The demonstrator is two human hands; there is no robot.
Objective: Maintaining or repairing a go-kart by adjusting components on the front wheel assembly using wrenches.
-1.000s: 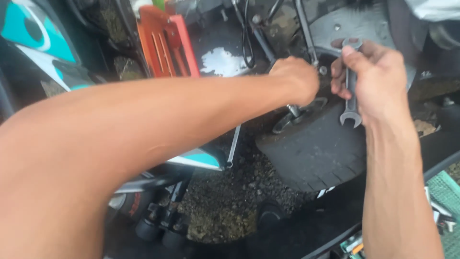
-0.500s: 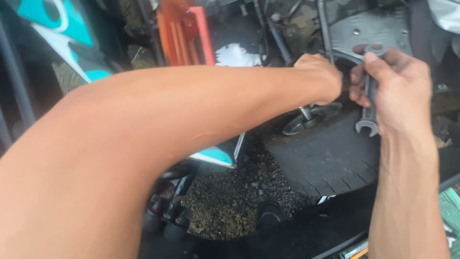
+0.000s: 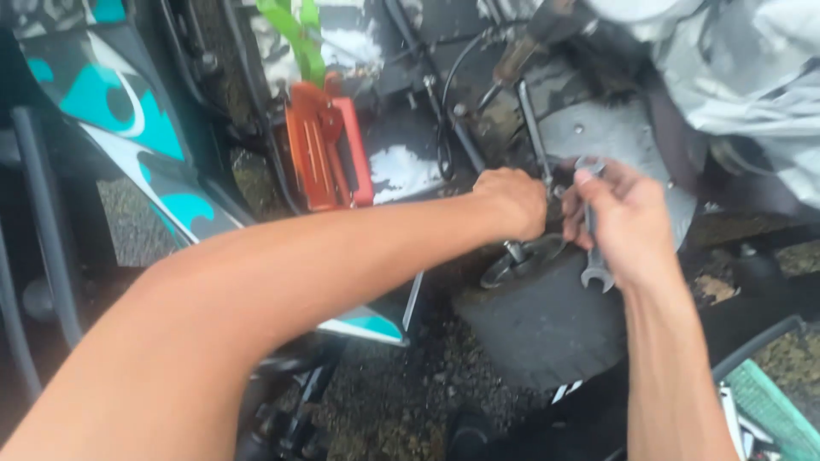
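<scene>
My right hand [image 3: 628,220] grips a steel combination wrench [image 3: 594,256] upright, its open end hanging below my palm and its ring end near my fingertips. My left hand [image 3: 512,201] is closed around a small metal part on a thin rod [image 3: 531,128] right beside the wrench; what it holds is hidden by the fingers. Both hands work at a fitting above a grey metal plate [image 3: 615,141]. A round metal piece [image 3: 521,260] sits just under my left hand, on a dark flat panel [image 3: 547,324].
An orange plastic part [image 3: 329,154] stands to the left of my hands, with green straps [image 3: 295,38] above it. A teal, white and black body panel [image 3: 128,119] fills the upper left. Gravel [image 3: 393,401] lies below. A green tray with tools [image 3: 769,410] sits at the lower right.
The view has shifted, so hands and parts sit lower and left in the frame. My hands keep the same grip on the wrench and the fitting.
</scene>
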